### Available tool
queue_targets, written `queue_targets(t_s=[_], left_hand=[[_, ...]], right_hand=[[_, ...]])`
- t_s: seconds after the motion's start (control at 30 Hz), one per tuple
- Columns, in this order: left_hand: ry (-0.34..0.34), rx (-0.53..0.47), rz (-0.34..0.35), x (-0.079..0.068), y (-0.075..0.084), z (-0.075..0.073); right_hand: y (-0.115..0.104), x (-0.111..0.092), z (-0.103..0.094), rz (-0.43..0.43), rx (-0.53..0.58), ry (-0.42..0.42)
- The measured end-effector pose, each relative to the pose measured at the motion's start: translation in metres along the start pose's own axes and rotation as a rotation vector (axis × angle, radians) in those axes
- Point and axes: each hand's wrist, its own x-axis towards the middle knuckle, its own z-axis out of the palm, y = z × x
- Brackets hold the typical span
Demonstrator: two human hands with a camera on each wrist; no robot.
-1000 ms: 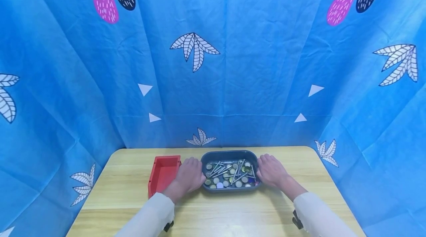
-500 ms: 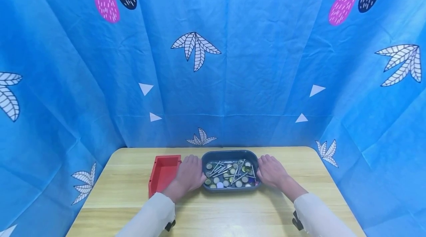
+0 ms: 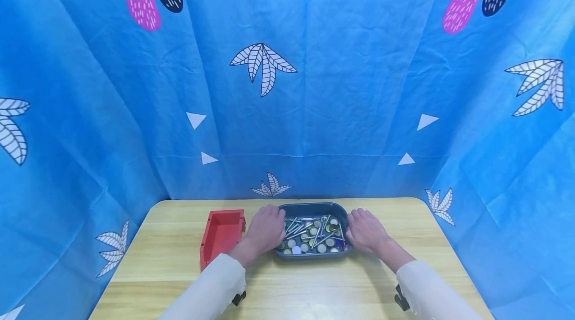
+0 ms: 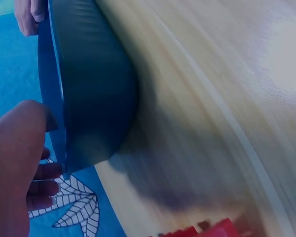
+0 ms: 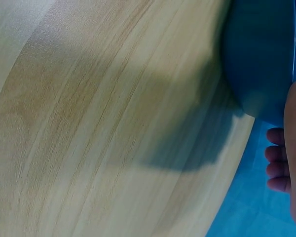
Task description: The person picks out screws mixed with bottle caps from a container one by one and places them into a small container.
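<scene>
Dark tray (image 3: 312,256), right hand (image 3: 367,231) gripping its edge, left hand (image 3: 266,230) opposite — hold unclear, table (image 3: 307,290) room nearside

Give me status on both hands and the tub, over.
Right hand holding dark tub at right end; left hand over left end, grip unclear. Tub loaded: bottle caps, screws. Red bin left, clear of tub.
</scene>
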Motion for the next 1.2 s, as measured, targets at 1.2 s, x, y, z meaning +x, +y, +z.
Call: queue_targets(t_s=[1.2], left_hand=[[-0.221, -0.290, -0.094, 0.047, 0.030, 0.007]], right_hand=[[0.002, 0.000, 0.005, 0.019, 0.031, 0.005]])
